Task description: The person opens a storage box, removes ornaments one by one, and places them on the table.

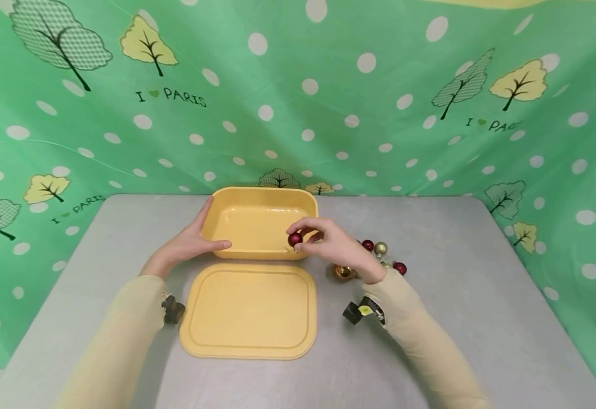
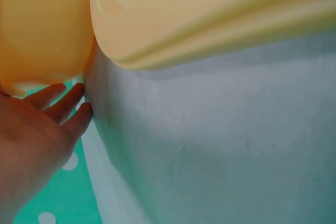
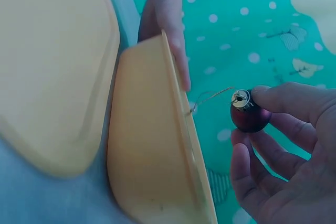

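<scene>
My right hand [image 1: 332, 241] pinches a dark red Christmas bauble [image 1: 295, 239] between thumb and fingers, over the front right of a yellow plastic box [image 1: 257, 255]. In the right wrist view the bauble [image 3: 251, 116] shows its gold cap, and a thin gold string [image 3: 214, 95] runs from it to the box rim. My left hand [image 1: 187, 241] rests against the box's left end, thumb on the front rim, fingers fairly straight along the outer wall. The left wrist view shows those fingers [image 2: 65, 109] spread beside the box wall. No ornament shows on the visible box floor.
A flat yellow lid [image 1: 249, 312] lies on the grey table [image 1: 379, 363] in front of the box. Several red and gold baubles [image 1: 380, 248] are grouped to the right, partly behind my right wrist. A green dotted cloth [image 1: 298, 113] hangs behind the table.
</scene>
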`<move>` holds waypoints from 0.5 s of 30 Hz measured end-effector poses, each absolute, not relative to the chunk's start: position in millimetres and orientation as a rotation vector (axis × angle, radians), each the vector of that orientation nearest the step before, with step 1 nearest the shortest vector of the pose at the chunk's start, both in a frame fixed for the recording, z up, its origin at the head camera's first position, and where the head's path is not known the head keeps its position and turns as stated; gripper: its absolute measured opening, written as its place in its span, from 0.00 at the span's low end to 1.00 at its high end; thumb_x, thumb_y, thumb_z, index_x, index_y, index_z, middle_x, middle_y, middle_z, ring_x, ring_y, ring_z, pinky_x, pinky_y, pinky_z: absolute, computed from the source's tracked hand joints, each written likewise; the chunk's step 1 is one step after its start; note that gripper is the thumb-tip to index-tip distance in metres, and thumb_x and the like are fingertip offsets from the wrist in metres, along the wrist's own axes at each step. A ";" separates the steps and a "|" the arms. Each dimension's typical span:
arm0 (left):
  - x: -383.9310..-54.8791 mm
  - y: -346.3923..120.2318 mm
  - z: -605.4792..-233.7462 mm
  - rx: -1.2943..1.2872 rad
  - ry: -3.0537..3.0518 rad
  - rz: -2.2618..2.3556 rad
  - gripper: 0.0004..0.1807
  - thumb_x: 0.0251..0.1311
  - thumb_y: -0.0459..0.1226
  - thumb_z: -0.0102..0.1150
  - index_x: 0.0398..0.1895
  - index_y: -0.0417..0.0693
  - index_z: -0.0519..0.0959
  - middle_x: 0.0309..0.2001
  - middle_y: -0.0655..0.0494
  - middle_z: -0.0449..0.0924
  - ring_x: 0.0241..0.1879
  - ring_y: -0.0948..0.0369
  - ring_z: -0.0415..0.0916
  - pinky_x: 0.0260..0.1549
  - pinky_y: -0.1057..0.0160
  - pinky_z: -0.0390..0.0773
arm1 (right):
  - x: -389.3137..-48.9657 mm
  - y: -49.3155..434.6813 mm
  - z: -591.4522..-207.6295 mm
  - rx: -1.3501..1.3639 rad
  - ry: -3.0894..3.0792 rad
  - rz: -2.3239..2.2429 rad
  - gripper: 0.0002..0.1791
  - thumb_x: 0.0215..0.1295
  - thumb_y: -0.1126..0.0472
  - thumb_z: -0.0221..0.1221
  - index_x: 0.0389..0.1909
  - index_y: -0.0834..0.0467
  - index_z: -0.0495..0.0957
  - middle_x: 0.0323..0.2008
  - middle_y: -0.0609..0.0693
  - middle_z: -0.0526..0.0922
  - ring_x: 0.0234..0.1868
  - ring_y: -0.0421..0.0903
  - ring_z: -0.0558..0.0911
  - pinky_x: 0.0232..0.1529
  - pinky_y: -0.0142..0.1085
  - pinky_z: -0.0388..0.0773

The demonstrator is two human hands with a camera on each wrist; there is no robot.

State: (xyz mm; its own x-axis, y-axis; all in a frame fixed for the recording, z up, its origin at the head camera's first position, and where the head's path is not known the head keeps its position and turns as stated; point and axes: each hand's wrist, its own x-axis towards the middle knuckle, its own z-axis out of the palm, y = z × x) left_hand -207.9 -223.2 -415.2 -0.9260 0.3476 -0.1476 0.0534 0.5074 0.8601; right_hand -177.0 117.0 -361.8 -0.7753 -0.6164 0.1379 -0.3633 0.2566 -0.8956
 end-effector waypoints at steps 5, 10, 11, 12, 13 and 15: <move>-209.4 -222.3 -416.8 0.326 2.443 1.392 0.66 0.53 0.41 0.71 0.76 0.58 0.23 0.75 0.39 0.27 0.72 0.40 0.34 0.67 0.40 0.42 | -173.9 143.0 -367.2 -0.841 2.341 -1.556 0.16 0.62 0.70 0.61 0.51 0.67 0.79 0.45 0.57 0.82 0.45 0.53 0.79 0.44 0.45 0.78; -209.3 -222.4 -415.6 0.310 2.438 1.395 0.66 0.53 0.41 0.71 0.76 0.58 0.23 0.75 0.39 0.28 0.72 0.40 0.35 0.67 0.41 0.42 | -173.3 164.9 -378.0 -0.721 2.386 -1.566 0.16 0.62 0.71 0.62 0.51 0.68 0.78 0.45 0.58 0.81 0.45 0.53 0.79 0.45 0.45 0.78; -209.3 -222.6 -415.4 0.308 2.437 1.395 0.66 0.53 0.41 0.71 0.76 0.58 0.23 0.75 0.39 0.28 0.72 0.40 0.35 0.67 0.41 0.42 | -173.2 169.3 -380.7 -0.700 2.397 -1.566 0.16 0.62 0.71 0.62 0.51 0.69 0.78 0.45 0.59 0.81 0.45 0.53 0.79 0.45 0.45 0.78; -209.3 -222.7 -415.3 0.308 2.439 1.392 0.66 0.53 0.41 0.71 0.76 0.58 0.23 0.75 0.39 0.28 0.72 0.40 0.35 0.67 0.41 0.42 | -172.6 173.4 -382.5 -0.680 2.411 -1.559 0.16 0.62 0.72 0.61 0.51 0.70 0.78 0.45 0.61 0.81 0.45 0.55 0.79 0.45 0.45 0.78; -209.3 -222.9 -415.3 0.309 2.441 1.388 0.66 0.53 0.42 0.71 0.76 0.58 0.23 0.75 0.39 0.28 0.72 0.40 0.35 0.67 0.41 0.42 | -172.5 178.3 -385.2 -0.663 2.428 -1.549 0.16 0.62 0.72 0.61 0.51 0.70 0.77 0.46 0.62 0.81 0.45 0.56 0.79 0.45 0.45 0.78; -209.5 -223.3 -415.4 0.311 2.442 1.389 0.66 0.53 0.41 0.71 0.76 0.58 0.23 0.75 0.39 0.28 0.72 0.40 0.35 0.67 0.41 0.42 | -172.2 187.7 -389.7 -0.645 2.462 -1.534 0.17 0.62 0.73 0.61 0.52 0.71 0.77 0.47 0.63 0.80 0.45 0.58 0.79 0.45 0.44 0.78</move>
